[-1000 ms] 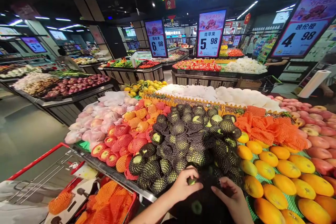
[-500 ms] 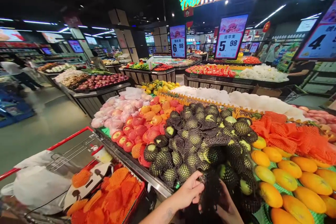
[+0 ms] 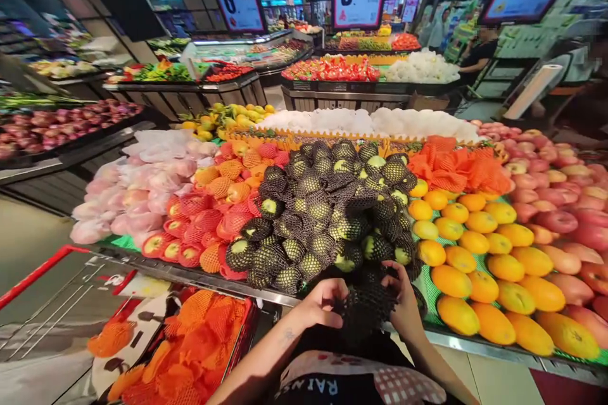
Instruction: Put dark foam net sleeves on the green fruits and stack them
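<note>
A black foam fruit net (image 3: 363,309) hangs between my hands at the front edge of the display; whether fruit is inside it is too dark to see. My left hand (image 3: 327,304) pinches its left side, the thumb and fingers curled in. On its right side my right hand (image 3: 403,294) grips it with bent fingers. Just beyond lies a heap of green fruit in black foam nets (image 3: 318,209). Some of the fruit shows pale green through the mesh openings.
Orange-yellow melons (image 3: 503,266) sit in rows on the right, below loose orange nets (image 3: 456,168) and beside red apples (image 3: 560,202). Left are red-netted apples (image 3: 204,221) and bagged pinkish fruit (image 3: 137,196). A red-railed cart (image 3: 42,275) holds a pile of orange nets (image 3: 190,348).
The view has turned right and down, bringing the red apples and my shirt into sight. Both hands have come up around the black net, which now shows more clearly between them.
</note>
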The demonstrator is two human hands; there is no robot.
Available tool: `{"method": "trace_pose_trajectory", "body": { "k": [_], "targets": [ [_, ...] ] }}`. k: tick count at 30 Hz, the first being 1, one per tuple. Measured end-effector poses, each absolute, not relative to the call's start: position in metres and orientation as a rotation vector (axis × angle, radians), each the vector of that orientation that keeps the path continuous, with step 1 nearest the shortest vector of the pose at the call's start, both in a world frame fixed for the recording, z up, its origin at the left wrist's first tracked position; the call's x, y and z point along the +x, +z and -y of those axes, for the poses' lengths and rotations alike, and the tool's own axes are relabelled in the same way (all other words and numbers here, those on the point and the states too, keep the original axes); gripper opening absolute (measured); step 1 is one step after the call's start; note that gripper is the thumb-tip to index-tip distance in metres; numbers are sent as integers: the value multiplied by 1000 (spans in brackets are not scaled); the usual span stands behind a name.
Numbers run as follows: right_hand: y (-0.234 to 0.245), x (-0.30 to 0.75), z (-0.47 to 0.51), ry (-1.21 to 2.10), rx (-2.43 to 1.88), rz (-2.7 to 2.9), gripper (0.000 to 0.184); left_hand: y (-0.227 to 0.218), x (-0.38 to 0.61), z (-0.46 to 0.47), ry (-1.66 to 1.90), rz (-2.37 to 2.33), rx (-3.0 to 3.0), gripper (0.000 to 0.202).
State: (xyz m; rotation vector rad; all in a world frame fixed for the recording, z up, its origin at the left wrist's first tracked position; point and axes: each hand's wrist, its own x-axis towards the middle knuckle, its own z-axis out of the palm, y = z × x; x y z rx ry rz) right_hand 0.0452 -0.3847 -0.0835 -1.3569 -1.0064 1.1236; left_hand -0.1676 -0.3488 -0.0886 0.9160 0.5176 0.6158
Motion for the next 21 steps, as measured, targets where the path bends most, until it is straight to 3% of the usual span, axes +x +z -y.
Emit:
{"method": "trace_pose_trajectory", "body": {
  "k": [2,5,8,11,15,17,21],
  "targets": [
    [-84,51,394,1162,-1321,1087,49,-92,-166,351,522,-487,943,54],
    [-73,56,411,1521,-1189,1169,21,-96,-164,353,509,-480,936,55],
    [-62,54,428,1744,-1066,947,42,-102,-170,352,518,-473,893,63],
    [-65,45,435,1744,-828,600,67,-109,-185,350,390,-505,961,62],
    [-85,24,434,1736,-655,331,46,-116,-197,348,243,-488,1070,47],
    [-99,12,440,1828,-669,242,32,-116,-195,347,338,-557,1009,48],
    [-123,0,460,1991,-696,185,20,-109,-171,342,501,-770,866,49]
  ]
}}
